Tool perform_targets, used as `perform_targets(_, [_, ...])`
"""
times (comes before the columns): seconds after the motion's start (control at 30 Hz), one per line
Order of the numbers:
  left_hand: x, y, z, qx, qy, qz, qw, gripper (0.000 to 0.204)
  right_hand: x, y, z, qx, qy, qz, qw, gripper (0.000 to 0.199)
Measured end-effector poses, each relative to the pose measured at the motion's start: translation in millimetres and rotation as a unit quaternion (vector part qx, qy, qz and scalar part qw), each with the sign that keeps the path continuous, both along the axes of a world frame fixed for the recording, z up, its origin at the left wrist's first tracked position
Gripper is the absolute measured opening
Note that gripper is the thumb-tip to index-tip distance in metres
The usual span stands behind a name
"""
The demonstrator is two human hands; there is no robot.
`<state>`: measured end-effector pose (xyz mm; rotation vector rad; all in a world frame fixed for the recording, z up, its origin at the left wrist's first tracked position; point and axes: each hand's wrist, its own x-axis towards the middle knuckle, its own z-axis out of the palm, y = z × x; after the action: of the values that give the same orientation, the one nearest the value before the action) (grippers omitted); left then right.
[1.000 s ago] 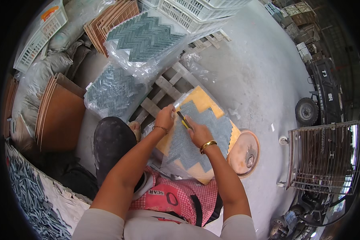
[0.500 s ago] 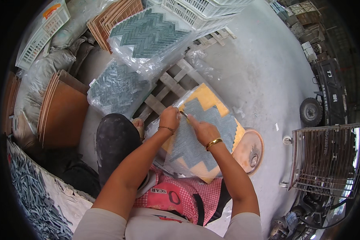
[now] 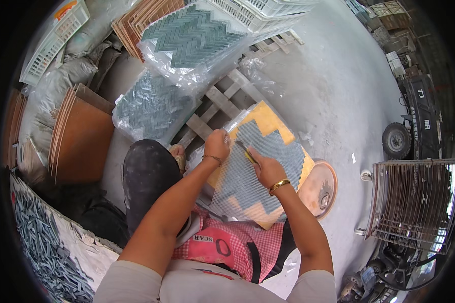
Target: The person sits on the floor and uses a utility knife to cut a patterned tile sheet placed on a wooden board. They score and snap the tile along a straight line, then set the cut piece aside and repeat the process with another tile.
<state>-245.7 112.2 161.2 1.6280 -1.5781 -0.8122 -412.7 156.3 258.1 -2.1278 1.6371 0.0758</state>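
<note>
A grey-blue tile sheet (image 3: 268,174), covered with fine white mesh (image 3: 224,194), lies on a yellow board (image 3: 270,120) in front of my lap. The mesh reaches past the zigzag edge of the tiles on the left. My left hand (image 3: 217,145) is closed on the mesh at the board's upper left edge. My right hand (image 3: 269,170) grips a knife (image 3: 247,153) with a yellow handle, its dark blade pointing up and left toward the left hand, over the mesh near the tile edge.
Beyond the board are a wooden pallet (image 3: 220,100) and plastic-wrapped stacks of green herringbone tiles (image 3: 192,38). Brown boards (image 3: 83,136) stand at left, above loose tile strips (image 3: 45,245). A round-topped stool or drum (image 3: 322,189) sits right of the board; a cart (image 3: 412,197) stands farther right.
My right hand has drawn back down and right from the left hand, so more of the knife shows. My left hand keeps its hold on the mesh. The view has shifted slightly.
</note>
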Motion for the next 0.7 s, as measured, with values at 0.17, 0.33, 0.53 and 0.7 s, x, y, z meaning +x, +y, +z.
perform_targets(0.17, [5, -2, -3, 0.002, 0.034, -0.023, 0.999, 0.011, -3, -1, -8, 0.092, -0.175, -0.134, 0.971, 0.045])
perform_targets(0.33, [5, 0, -2, 0.02, 0.051, -0.002, 0.998, 0.011, 16, -18, 8, 0.119, -0.134, -0.115, 0.977, 0.046])
perform_targets(0.53, [1, 2, -2, -0.014, 0.054, 0.008, 0.998, 0.012, 15, 4, -9, 0.083, -0.147, -0.125, 0.978, 0.047])
perform_targets(0.7, [4, 4, -9, -0.057, 0.066, 0.008, 0.996, 0.011, 32, 15, 18, 0.131, -0.196, -0.203, 0.95, 0.047])
